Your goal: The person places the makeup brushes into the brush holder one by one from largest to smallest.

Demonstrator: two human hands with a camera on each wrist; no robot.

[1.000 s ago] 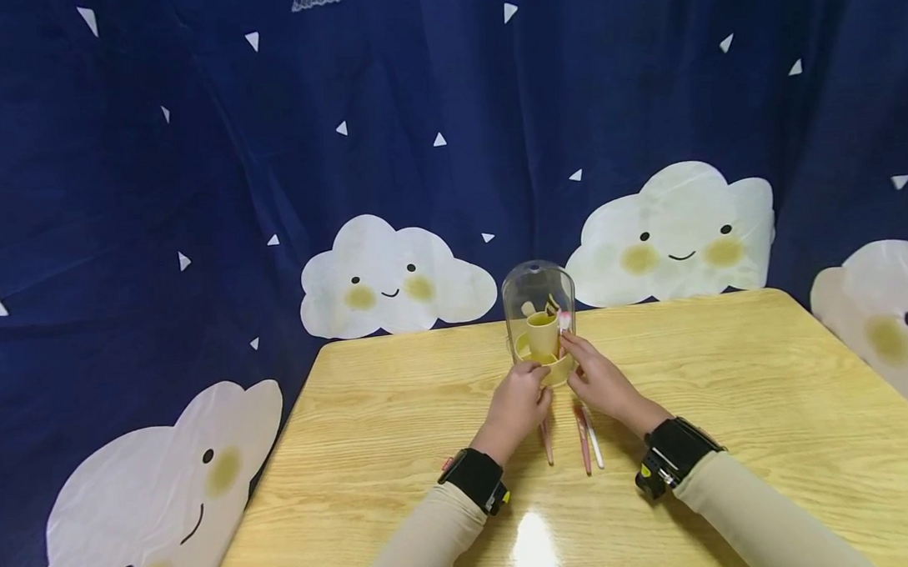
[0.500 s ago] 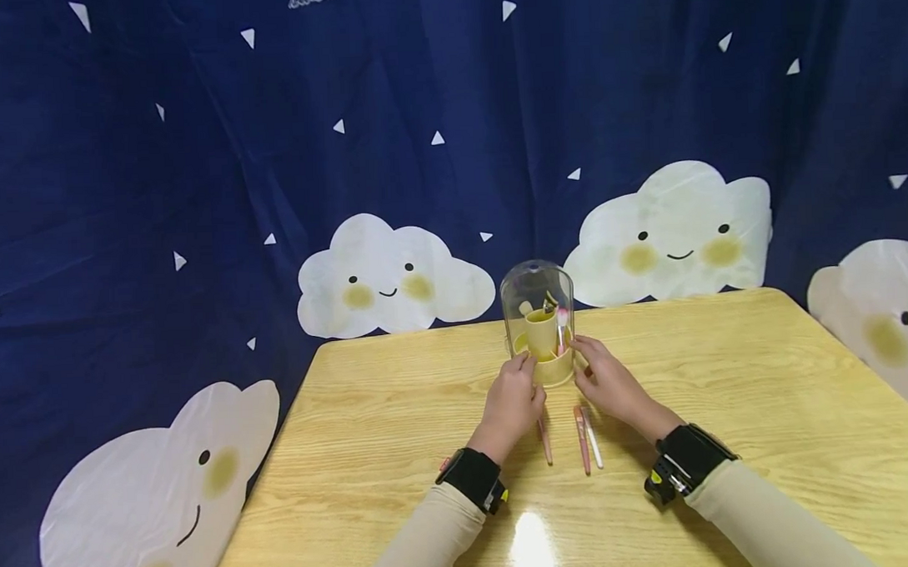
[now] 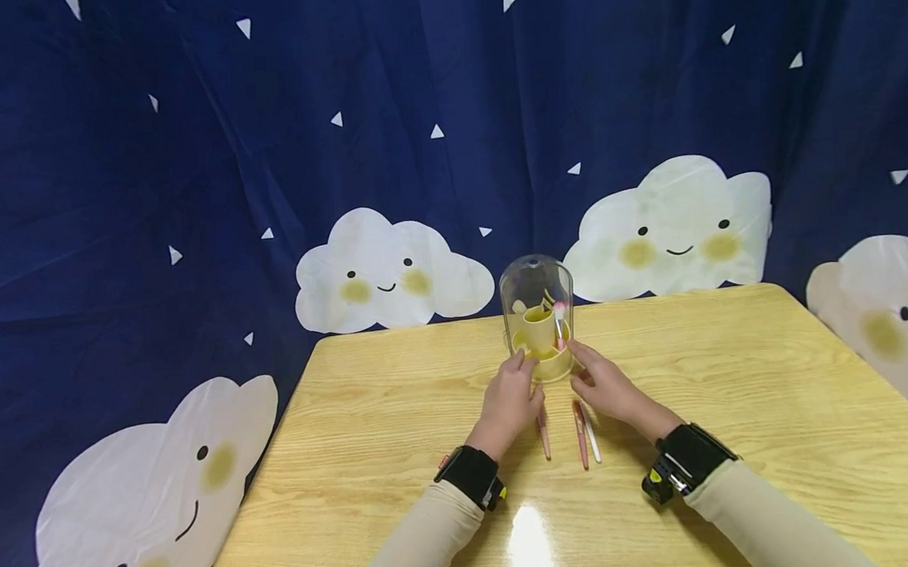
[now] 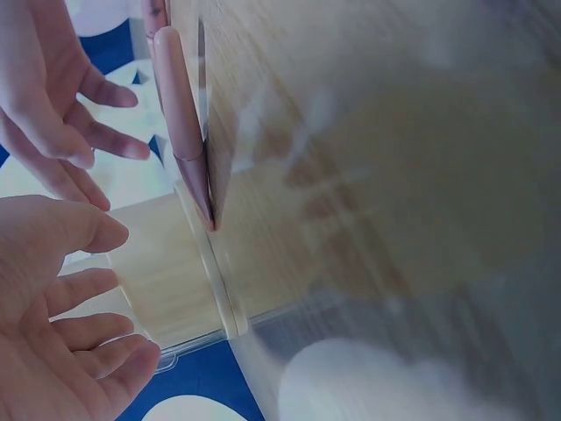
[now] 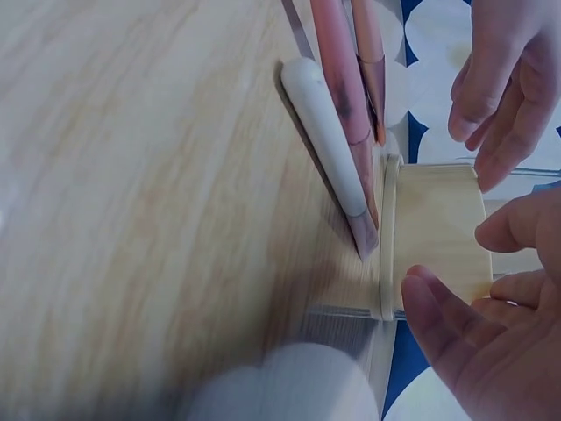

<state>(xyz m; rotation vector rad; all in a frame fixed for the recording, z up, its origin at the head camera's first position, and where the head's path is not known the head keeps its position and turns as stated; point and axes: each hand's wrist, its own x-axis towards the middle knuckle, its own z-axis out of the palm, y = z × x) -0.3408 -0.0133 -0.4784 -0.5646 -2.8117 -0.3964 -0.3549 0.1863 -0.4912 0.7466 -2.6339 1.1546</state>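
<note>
A clear plastic dome (image 3: 537, 301), rounded at the top, is standing just above the centre of the head view on a light wooden table (image 3: 728, 391) with a glossy, grained surface. Under the dome a pale yellow round holder (image 3: 544, 360) is sitting, with a smaller yellow cup rising from it and a pink-tipped brush (image 3: 559, 316) leaning inside. The left hand (image 3: 509, 402) is hovering at the lower left of the holder, its fingers relaxed and slightly spread, gripping nothing; whether the fingertips are touching the base cannot be told. The right hand (image 3: 606, 388) is lying at the lower right of the holder, fingers loosely extended and apart, also holding nothing. In the wrist views both palms are facing the yellow wall of the holder with a small gap showing.

Between the hands, just below the holder, three slim brush handles are lying side by side on the wood: a pink handle (image 3: 543, 434), a reddish-pink handle (image 3: 580, 433) and a white handle (image 3: 591, 435). A dark blue cloth (image 3: 194, 159) with white smiling clouds is hanging behind the table.
</note>
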